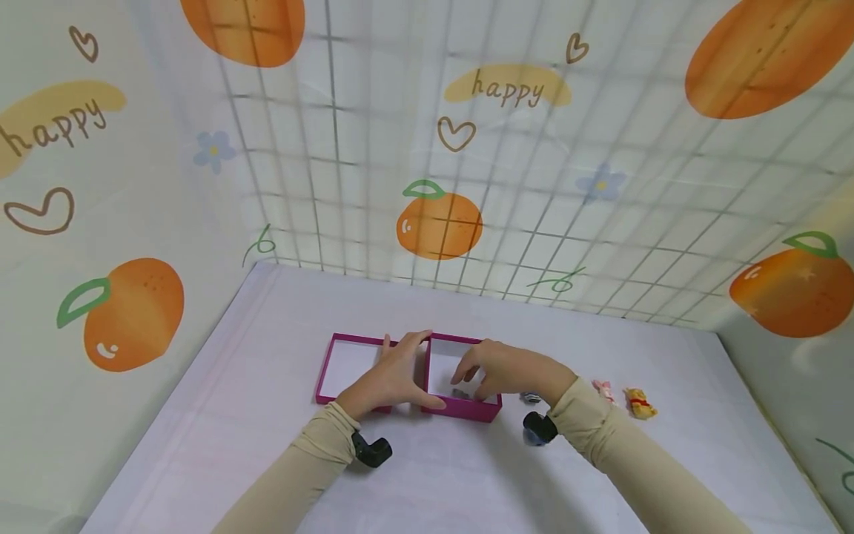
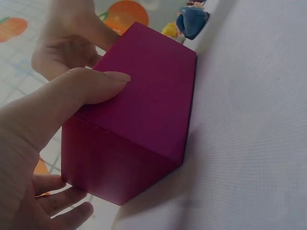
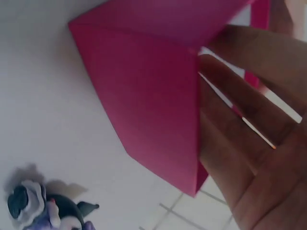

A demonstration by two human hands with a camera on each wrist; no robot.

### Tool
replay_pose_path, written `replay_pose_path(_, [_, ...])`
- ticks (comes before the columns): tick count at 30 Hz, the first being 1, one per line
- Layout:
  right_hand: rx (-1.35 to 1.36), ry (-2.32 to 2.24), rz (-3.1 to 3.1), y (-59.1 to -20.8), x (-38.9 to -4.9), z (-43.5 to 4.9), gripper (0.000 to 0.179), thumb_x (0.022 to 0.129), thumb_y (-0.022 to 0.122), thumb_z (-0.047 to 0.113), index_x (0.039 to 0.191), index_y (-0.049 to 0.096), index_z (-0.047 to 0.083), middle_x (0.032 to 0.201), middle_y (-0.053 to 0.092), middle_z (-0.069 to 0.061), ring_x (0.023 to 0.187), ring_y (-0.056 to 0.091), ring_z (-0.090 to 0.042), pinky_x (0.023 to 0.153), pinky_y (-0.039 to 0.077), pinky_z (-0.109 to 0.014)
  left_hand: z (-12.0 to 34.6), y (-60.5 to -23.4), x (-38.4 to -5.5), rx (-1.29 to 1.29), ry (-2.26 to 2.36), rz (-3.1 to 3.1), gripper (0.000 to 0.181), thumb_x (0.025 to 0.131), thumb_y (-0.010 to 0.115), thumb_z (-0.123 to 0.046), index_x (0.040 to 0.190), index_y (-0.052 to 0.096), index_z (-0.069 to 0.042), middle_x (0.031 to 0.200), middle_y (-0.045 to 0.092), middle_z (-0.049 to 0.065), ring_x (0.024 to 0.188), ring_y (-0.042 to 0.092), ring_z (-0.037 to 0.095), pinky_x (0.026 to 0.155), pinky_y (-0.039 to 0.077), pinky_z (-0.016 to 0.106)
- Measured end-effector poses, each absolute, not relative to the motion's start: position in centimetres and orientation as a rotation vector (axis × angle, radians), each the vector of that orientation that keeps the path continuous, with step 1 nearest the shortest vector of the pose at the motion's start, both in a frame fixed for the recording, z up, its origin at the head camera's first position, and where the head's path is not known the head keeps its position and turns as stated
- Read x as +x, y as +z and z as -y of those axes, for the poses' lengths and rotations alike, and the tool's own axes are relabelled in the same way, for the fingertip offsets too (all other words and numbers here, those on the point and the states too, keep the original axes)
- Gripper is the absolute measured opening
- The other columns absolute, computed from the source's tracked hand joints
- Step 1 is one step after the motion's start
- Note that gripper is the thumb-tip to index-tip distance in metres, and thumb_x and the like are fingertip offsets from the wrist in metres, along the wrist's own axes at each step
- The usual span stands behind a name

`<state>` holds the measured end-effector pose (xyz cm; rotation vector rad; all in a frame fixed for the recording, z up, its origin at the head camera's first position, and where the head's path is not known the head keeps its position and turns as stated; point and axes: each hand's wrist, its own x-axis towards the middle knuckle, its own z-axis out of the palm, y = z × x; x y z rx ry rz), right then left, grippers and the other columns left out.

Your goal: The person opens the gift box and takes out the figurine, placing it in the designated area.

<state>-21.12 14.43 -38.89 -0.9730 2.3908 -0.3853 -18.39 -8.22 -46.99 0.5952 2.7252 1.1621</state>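
Observation:
An open magenta box (image 1: pixel 462 409) with a white inside stands in the middle of the table. My left hand (image 1: pixel 390 378) grips its left end, the thumb on the front wall and the other fingers towards the back. My right hand (image 1: pixel 503 368) reaches over the right side with its fingers down inside the box. In the right wrist view those fingers (image 3: pixel 254 96) look straight and spread, their tips hidden by the wall. A small grey thing (image 1: pixel 459 393) lies on the box floor just under the fingertips.
Left of the box lies a shallow magenta-rimmed lid (image 1: pixel 325 371). Right of it are a small dark figurine (image 1: pixel 531 397), a blue figurine (image 2: pixel 192 23) partly behind the right wrist camera, a pink figurine (image 1: pixel 604 390) and a yellow bear figurine (image 1: pixel 640 403). A patterned curtain (image 1: pixel 373 222) hangs behind.

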Motion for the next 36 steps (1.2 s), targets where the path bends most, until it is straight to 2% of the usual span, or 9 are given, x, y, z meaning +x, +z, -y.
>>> replay_pose_path(13, [-0.934,-0.273,-2.421,-40.8,-21.0,-13.1,0.04,0.084,0.071,-0.009,0.108,0.083,0.021,0.103,0.077,0.008,0.099,0.069,-0.013,0.096,0.061,-0.039,8.2,-46.9,-18.3,0.612,1.174,-2.702,0.123,0.067,0.096,-0.048,0.162,0.026,-0.012,0.163,0.04,0.009,0.153,0.039,0.027,0.128,-0.005,0.066])
replay_pose_path(20, [-1.004,-0.235,-2.444,-41.3,-21.4,-12.8,0.041,0.082,0.065,-0.014,0.102,0.083,0.018,0.094,0.076,0.01,0.091,0.067,-0.009,0.092,0.061,-0.037,8.2,-47.0,-18.4,0.624,1.166,-2.722,0.124,0.066,0.096,-0.049,0.162,0.027,-0.012,0.162,0.041,0.008,0.152,0.04,0.026,0.128,-0.003,0.067])
replay_pose_path(23, [-1.0,-0.216,-2.459,-41.5,-21.6,-12.7,0.034,0.083,0.069,-0.009,0.1,0.081,0.019,0.09,0.074,0.011,0.087,0.064,-0.008,0.089,0.061,-0.035,8.3,-47.0,-18.4,0.623,1.165,-2.727,0.124,0.066,0.096,-0.049,0.162,0.027,-0.011,0.162,0.041,0.009,0.152,0.04,0.025,0.128,-0.002,0.067])
replay_pose_path(28, [-1.055,-0.217,-2.559,-41.6,-21.9,-12.8,0.022,0.087,0.074,-0.005,0.101,0.081,0.011,0.094,0.077,0.001,0.089,0.068,-0.014,0.089,0.062,-0.037,8.4,-47.0,-18.4,0.601,1.172,-2.719,0.124,0.065,0.096,-0.051,0.162,0.027,-0.014,0.163,0.041,0.007,0.153,0.038,0.025,0.128,-0.003,0.066])
replay_pose_path(30, [-1.052,-0.237,-2.586,-41.5,-22.0,-12.9,0.022,0.086,0.074,-0.006,0.103,0.081,0.006,0.098,0.078,-0.004,0.093,0.07,-0.018,0.092,0.062,-0.04,8.4,-47.0,-18.3,0.598,1.172,-2.715,0.124,0.065,0.096,-0.051,0.162,0.027,-0.014,0.163,0.04,0.007,0.153,0.038,0.024,0.128,-0.003,0.066])
replay_pose_path(36, [-0.987,-0.125,-2.587,-41.3,-22.0,-12.8,0.028,0.083,0.083,0.003,0.11,0.08,0.009,0.104,0.076,-0.004,0.097,0.067,-0.019,0.095,0.061,-0.042,8.4,-46.8,-18.3,0.586,1.162,-2.714,0.125,0.065,0.096,-0.051,0.162,0.027,-0.014,0.164,0.039,0.007,0.154,0.036,0.025,0.129,-0.004,0.065])
